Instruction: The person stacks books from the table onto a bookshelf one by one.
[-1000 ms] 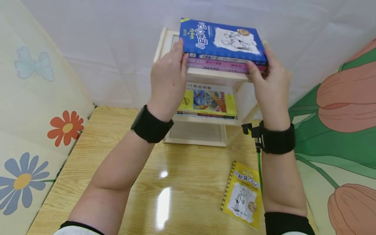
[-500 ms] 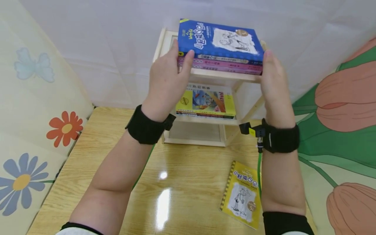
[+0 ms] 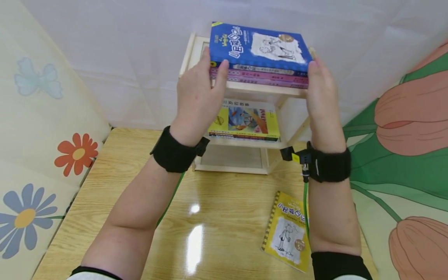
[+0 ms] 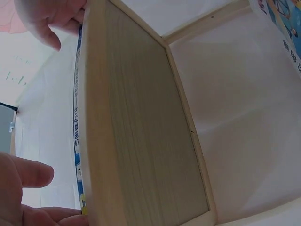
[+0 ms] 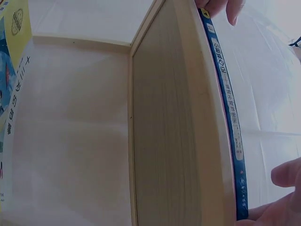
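On the top tier of a small wooden shelf (image 3: 266,90) lies a stack of paperbacks, spines facing me. The uppermost is a blue book (image 3: 241,48), with pink books (image 3: 259,76) beneath it. My left hand (image 3: 197,97) lies along the stack's left end, thumb raised in front of the spines. At the opposite end, my right hand (image 3: 322,97) presses with extended fingers, its thumb at the front corner. Both wrist views show the blue spine (image 5: 228,103) just above the shelf board, fingertips touching its ends and thumbs apart from it.
A yellow-covered book (image 3: 245,120) tops another stack on the middle tier. Another yellow book (image 3: 287,233) lies on the wooden table (image 3: 227,217), near my right forearm. White cloth (image 3: 133,58) hangs behind the shelf, and flower-printed panels stand at both sides.
The book stack has shifted slightly left on the top tier. My right thumb has moved from the front spines to the right corner; my left thumb has lifted along the front.
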Demonstrator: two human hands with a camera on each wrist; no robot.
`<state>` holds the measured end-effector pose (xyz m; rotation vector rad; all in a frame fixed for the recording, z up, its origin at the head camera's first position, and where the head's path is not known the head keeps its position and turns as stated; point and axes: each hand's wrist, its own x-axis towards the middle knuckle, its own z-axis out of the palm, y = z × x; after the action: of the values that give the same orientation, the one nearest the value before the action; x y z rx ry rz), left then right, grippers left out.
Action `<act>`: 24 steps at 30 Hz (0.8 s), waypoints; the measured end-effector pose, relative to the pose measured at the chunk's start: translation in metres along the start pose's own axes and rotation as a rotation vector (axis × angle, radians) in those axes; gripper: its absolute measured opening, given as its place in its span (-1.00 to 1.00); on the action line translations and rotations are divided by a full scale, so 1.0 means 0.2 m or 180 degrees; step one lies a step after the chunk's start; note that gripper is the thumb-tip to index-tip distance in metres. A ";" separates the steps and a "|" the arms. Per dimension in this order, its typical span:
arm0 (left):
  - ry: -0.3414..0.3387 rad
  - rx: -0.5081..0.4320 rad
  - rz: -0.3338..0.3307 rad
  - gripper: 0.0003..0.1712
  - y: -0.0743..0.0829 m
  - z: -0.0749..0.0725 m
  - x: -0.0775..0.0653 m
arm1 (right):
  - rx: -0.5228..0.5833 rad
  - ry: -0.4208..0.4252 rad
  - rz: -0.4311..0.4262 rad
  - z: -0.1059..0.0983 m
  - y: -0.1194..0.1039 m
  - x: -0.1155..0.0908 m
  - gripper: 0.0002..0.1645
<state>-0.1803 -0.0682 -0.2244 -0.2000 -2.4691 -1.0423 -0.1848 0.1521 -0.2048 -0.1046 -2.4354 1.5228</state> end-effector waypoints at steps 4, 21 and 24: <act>-0.0051 0.0034 -0.0024 -0.24 -0.01 -0.01 0.00 | -0.0366 -0.0033 -0.0037 0.00 0.01 0.01 -0.35; 0.0020 0.0359 0.0416 -0.12 -0.05 0.00 -0.06 | -0.0579 0.0048 -0.0718 0.03 0.12 -0.06 -0.20; 0.0100 0.0408 0.0557 -0.13 -0.06 0.01 -0.08 | -0.0587 0.0114 -0.0966 0.03 0.14 -0.09 -0.18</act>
<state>-0.1709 -0.0743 -0.2414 -0.3490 -2.4297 -0.8059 -0.1718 0.1558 -0.2364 0.1924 -2.4246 1.1577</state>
